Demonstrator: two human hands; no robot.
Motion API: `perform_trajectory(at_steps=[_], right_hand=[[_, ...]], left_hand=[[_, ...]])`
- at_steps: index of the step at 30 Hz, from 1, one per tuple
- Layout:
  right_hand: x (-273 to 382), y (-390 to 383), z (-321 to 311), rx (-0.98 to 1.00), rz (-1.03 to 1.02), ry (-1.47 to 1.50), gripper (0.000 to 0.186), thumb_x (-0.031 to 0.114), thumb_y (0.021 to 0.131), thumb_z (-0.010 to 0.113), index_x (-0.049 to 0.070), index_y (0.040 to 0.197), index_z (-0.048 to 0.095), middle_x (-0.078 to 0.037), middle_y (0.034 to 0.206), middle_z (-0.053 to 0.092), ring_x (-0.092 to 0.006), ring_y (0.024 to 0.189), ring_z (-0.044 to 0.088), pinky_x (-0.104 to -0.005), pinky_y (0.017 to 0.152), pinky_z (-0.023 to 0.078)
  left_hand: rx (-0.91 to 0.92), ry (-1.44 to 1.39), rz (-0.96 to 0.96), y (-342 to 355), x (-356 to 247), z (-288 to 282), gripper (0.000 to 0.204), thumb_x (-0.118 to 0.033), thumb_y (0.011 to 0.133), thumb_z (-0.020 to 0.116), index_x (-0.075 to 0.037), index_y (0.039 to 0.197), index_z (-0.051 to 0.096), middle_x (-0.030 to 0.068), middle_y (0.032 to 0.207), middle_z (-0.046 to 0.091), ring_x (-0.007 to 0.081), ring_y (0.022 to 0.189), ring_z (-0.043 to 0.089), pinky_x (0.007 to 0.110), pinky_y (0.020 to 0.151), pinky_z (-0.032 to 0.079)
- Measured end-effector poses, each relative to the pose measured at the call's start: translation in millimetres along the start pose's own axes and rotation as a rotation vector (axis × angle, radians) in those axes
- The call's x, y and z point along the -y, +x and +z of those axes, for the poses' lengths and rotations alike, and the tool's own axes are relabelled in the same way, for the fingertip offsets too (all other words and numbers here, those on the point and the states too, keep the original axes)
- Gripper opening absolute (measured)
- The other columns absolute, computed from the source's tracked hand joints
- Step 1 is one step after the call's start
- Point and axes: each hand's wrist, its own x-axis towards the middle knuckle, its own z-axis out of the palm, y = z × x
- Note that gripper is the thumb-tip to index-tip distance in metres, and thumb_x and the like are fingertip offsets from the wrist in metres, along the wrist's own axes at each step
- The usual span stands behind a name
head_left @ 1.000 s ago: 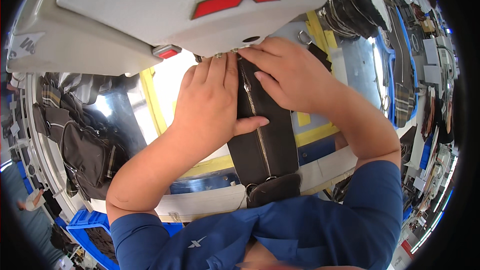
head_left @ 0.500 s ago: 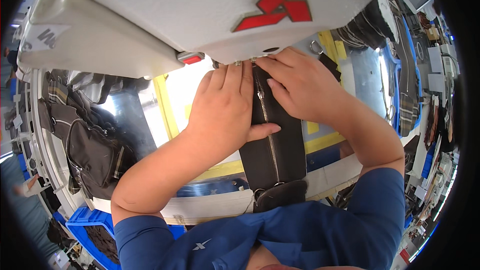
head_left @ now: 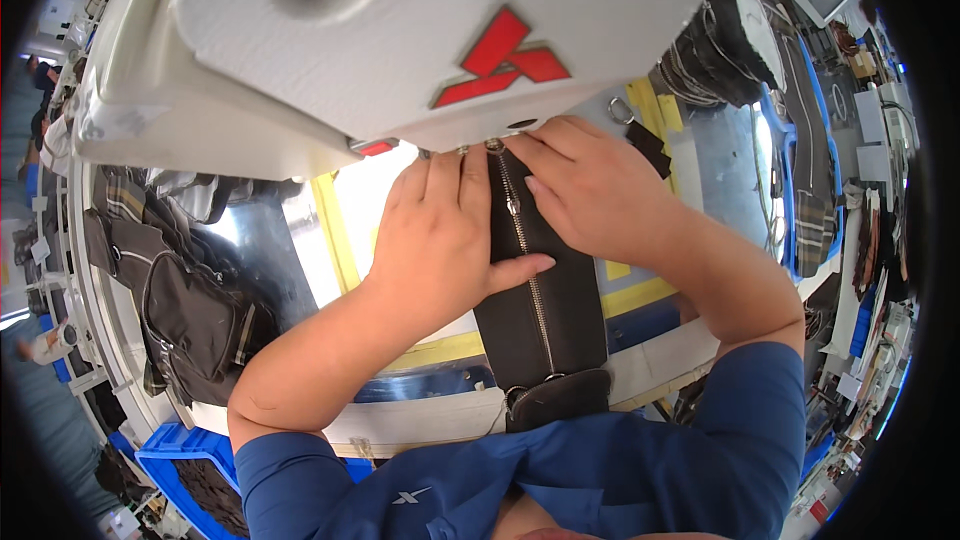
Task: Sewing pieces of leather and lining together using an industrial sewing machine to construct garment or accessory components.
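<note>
The white sewing machine head (head_left: 300, 60), with a red emblem, hangs over a long black fabric piece (head_left: 560, 330) with a metal zipper (head_left: 514, 208) down its middle. My left hand (head_left: 438, 240) lies on the piece's left side, fingertips under the machine and thumb stretched across the zipper. My right hand (head_left: 600, 180) rests on the right side, its fingertips close to the presser area (head_left: 492, 147), its thumb beside the zipper. Both hands' fingers are extended. A rounded black part (head_left: 560, 400) hangs at the near end. The needle itself is hidden.
Black bags with plaid lining (head_left: 190, 310) are piled at left. A blue crate (head_left: 160, 450) holds dark pieces at lower left. At right are stacked black items (head_left: 715, 50), a blue tray (head_left: 790, 220), and a strap with a metal ring (head_left: 645, 145). Other people are partly visible at far left.
The machine and both hands appear lower in the picture than a second ago, as the view has shifted, and more of the machine's top shows. Both hands stay on the zippered piece.
</note>
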Motion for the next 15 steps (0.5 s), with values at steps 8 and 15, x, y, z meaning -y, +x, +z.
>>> perform_trajectory(at_steps=[8, 15], right_hand=[[-1.9, -3.6, 3.2, 0.045, 0.000, -0.079, 0.053, 0.013, 0.090, 0.064, -0.009, 0.138, 0.063, -0.015, 0.126, 0.067, -0.0263, 0.115, 0.064, -0.0329, 0.102, 0.055], [-1.5, -6.7, 6.0, 0.036, 0.009, -0.086, 0.055, 0.013, 0.090, 0.063, -0.009, 0.141, 0.060, -0.015, 0.128, 0.065, -0.0267, 0.115, 0.064, -0.0335, 0.101, 0.056]], left_hand=[[-0.081, 0.105, 0.060, 0.9, 2.8, 6.4, 0.108, -0.064, 0.078, 0.083, 0.014, 0.145, 0.054, 0.0283, 0.140, 0.060, 0.0426, 0.129, 0.057, 0.050, 0.112, 0.044], [-0.080, 0.098, 0.075, 1.2, 1.8, 8.1, 0.109, -0.064, 0.077, 0.084, 0.016, 0.145, 0.053, 0.0300, 0.139, 0.060, 0.0430, 0.130, 0.057, 0.050, 0.114, 0.043]])
